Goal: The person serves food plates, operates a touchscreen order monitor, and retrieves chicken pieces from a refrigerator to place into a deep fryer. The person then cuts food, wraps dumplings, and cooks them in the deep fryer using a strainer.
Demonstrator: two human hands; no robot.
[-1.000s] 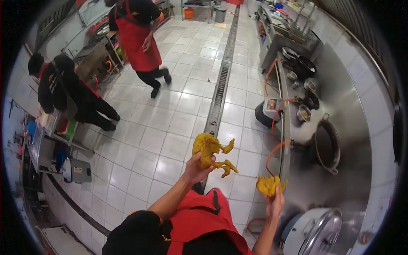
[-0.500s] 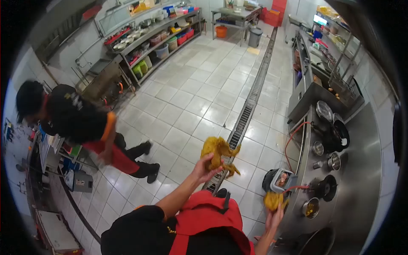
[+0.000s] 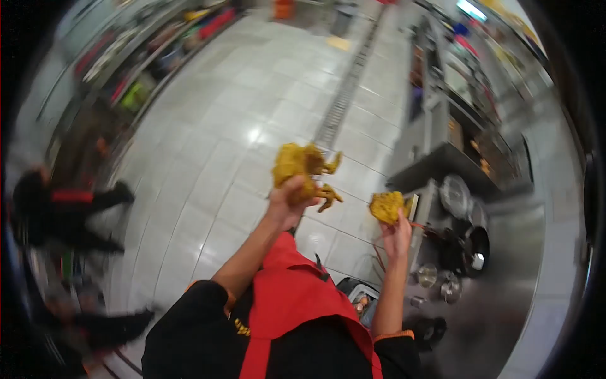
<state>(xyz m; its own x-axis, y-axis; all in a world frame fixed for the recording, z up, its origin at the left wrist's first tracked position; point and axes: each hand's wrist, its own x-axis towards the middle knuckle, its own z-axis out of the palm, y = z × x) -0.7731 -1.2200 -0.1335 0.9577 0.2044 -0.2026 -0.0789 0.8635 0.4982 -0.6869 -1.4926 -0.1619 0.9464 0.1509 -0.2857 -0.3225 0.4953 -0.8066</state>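
Note:
My left hand (image 3: 287, 203) is closed around a yellow-coated chicken (image 3: 291, 165), whose legs stick out to the right. The grip is on its lower side, in front of my body above the tiled floor. Farther right, my right hand (image 3: 397, 235) holds up a smaller yellow-coated chicken piece (image 3: 386, 206) beside the steel counter. Its fingers are partly hidden behind the piece. The two pieces are apart from each other.
A steel fryer (image 3: 413, 144) stands ahead on the right. Metal bowls (image 3: 454, 194) and a black pan (image 3: 477, 250) rest on the counter. Near my right elbow is a grey tub (image 3: 361, 295). A floor drain (image 3: 344, 95) runs ahead. Blurred people in dark clothes (image 3: 69, 218) are at left.
My view has swung and moved toward the fryer. My right hand has risen from beside the counter with its chicken piece. My left hand still holds the chicken.

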